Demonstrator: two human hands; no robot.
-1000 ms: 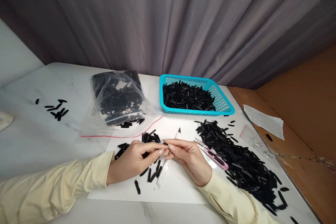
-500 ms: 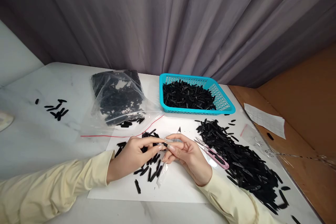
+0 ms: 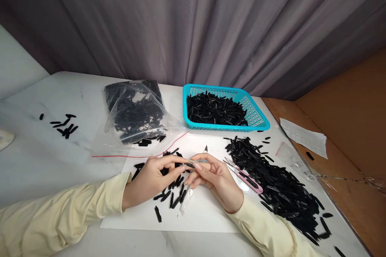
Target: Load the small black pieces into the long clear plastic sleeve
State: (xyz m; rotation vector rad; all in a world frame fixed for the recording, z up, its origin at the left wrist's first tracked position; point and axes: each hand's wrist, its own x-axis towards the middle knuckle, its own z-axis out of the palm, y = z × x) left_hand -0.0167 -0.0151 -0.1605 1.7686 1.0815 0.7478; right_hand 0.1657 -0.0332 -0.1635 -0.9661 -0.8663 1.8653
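Note:
Over a white sheet [image 3: 211, 219], my left hand [image 3: 161, 174] pinches one end of a small, narrow black piece [image 3: 189, 164]. My right hand [image 3: 214, 174] grips its other end between thumb and fingers. Just beyond the right fingers a pointed blade tip [image 3: 206, 148] shows. Below them a clear, plastic-looking strip [image 3: 187, 200] sticks out; whether the two are joined is hidden by the hand. Loose black pieces [image 3: 171, 198] of the same kind lie under and around the left hand. Pink-handled snips [image 3: 245, 176] rest to the right.
A blue basket [image 3: 223, 127] of black pieces stands at the back. Left of it lies a clear zip bag [image 3: 135, 116] holding more. A large heap of black pieces [image 3: 280, 192] covers the right side, near a paper slip [image 3: 304, 136]. Several pieces [image 3: 66, 126] lie far left.
The black piece shows more between my fingertips, and my right thumb has shifted slightly along it. My hands otherwise stay in nearly the same place.

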